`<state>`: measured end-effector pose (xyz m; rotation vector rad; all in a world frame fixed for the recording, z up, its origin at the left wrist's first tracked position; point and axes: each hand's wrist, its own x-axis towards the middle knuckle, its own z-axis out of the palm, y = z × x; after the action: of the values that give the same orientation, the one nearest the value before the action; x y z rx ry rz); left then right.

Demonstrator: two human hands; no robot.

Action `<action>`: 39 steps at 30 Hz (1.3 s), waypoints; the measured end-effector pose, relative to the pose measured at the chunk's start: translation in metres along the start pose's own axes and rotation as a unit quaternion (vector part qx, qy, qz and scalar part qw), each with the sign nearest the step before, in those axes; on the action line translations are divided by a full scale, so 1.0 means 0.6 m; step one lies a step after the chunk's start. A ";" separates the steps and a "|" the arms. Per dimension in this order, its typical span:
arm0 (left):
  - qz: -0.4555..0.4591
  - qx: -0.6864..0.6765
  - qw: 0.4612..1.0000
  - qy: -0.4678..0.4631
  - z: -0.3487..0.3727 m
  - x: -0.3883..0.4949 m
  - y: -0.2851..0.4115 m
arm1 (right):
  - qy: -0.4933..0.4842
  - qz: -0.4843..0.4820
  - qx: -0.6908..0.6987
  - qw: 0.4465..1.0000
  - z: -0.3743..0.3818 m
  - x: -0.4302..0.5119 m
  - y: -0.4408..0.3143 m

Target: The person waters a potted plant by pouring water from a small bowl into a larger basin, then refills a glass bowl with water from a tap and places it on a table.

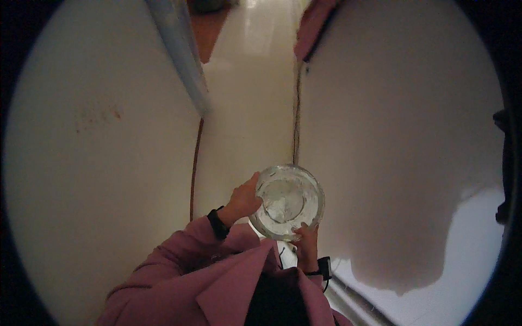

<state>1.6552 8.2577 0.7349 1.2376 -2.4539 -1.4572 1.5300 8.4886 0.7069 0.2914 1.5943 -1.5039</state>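
Note:
A round, shiny bowl [285,199] with a broad pale rim is held level in front of my body. Whether it is glass or metal, and whether it holds liquid, I cannot tell. My left hand [244,197] grips its left edge, with the thumb over the rim. At the near right edge, my right hand [306,242] has the thumb on top, while its other fingers are hidden beneath. Dark bands circle both wrists below pink jacket sleeves [175,252].
Pale walls [102,171] flank a narrow, light floor [251,122]. A greyish upright edge [177,53] juts in at left, with a reddish-brown surface [208,34] beyond. Pink material [316,28] hangs at upper right. Dark objects [503,163] show at far right.

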 end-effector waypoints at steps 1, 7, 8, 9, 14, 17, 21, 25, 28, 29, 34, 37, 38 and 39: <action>-0.009 0.000 1.000 0.009 -0.014 0.003 0.004 | -0.018 -0.006 -0.003 1.000 0.012 0.004 -0.016; -0.077 -0.005 0.997 0.031 -0.060 -0.017 0.008 | -0.019 0.028 -0.121 0.992 0.079 0.008 -0.086; -0.056 -0.018 0.997 0.054 -0.068 -0.033 0.000 | -0.005 0.053 -0.096 0.994 0.088 -0.002 -0.087; -0.053 -0.025 0.996 0.066 -0.070 -0.053 0.000 | -0.037 0.008 -0.091 0.995 0.091 -0.017 -0.090; -0.123 -0.043 0.988 0.080 -0.101 -0.129 0.009 | -0.120 -0.007 -0.116 0.986 0.107 -0.077 -0.104; -0.144 -0.044 0.980 0.130 -0.122 -0.130 0.012 | -0.138 0.057 -0.133 0.980 0.143 -0.051 -0.141; -0.119 -0.069 0.977 0.164 -0.173 -0.093 0.002 | -0.174 0.036 -0.162 0.971 0.212 -0.010 -0.184; -0.154 -0.065 0.971 0.171 -0.241 -0.077 -0.006 | -0.236 0.020 -0.152 0.960 0.260 0.010 -0.189; -0.162 -0.038 0.971 0.175 -0.308 -0.043 0.007 | -0.256 0.036 -0.121 0.958 0.312 0.031 -0.208; -0.154 -0.045 0.974 0.162 -0.330 -0.019 0.007 | -0.223 0.064 -0.140 0.963 0.331 0.046 -0.220; -0.110 -0.037 0.979 0.165 -0.451 0.242 0.011 | -0.182 0.049 -0.155 0.970 0.511 0.191 -0.374; -0.117 -0.047 0.979 0.161 -0.507 0.359 0.007 | -0.168 0.020 -0.132 0.977 0.585 0.259 -0.435; -0.096 -0.043 0.981 0.164 -0.528 0.394 0.009 | -0.187 0.002 -0.116 0.975 0.604 0.279 -0.449; -0.083 -0.042 0.981 0.169 -0.548 0.441 0.013 | -0.185 -0.043 -0.172 0.967 0.623 0.313 -0.468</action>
<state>1.6004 7.8510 0.8328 1.5571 -2.0929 -1.2423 1.3898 8.0167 0.8149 -0.2442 1.5396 -1.2266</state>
